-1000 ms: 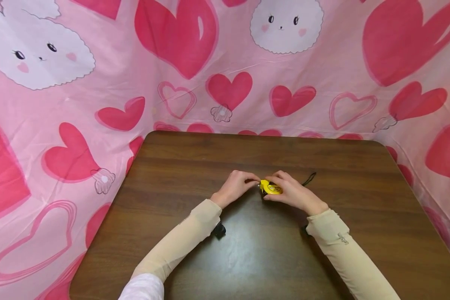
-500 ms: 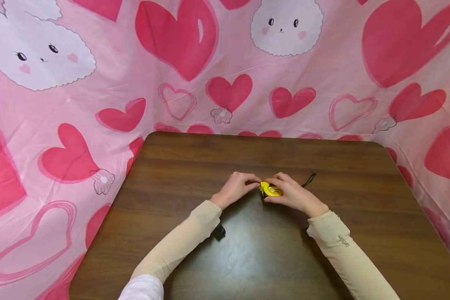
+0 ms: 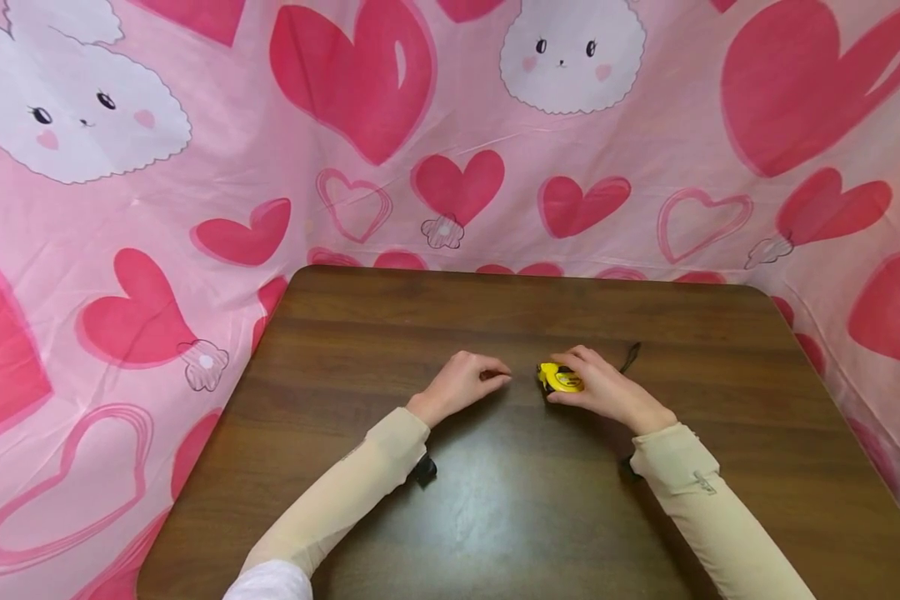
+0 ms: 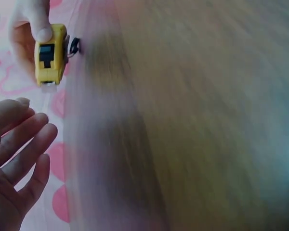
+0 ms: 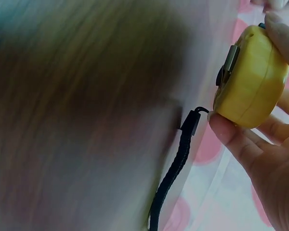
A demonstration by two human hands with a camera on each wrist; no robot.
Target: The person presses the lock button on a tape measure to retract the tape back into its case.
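Note:
My right hand [image 3: 611, 400] grips a yellow tape measure [image 3: 564, 380] just above the table, thumb and fingers on opposite sides of its case. In the left wrist view, the tape measure [image 4: 50, 57] shows a black button on its front and a short pale tip at its mouth. A metal clip and a black wrist strap [image 5: 171, 178] show in the right wrist view, the strap hanging loose. My left hand [image 3: 459, 386] is a short way left of the tape measure, apart from it. Its fingers are loosely bent, with nothing visible between them.
A dark brown wooden table [image 3: 465, 525] with rounded corners lies under both hands. Pink fabric [image 3: 375, 208] with hearts and rabbit faces hangs behind and along the sides. Small black wrist cameras, such as the left one [image 3: 424, 472], sit below the sleeve cuffs.
My left hand has come away from the tape measure's mouth and moved left. The right hand has shifted slightly right with the tape measure, so a gap now separates them.

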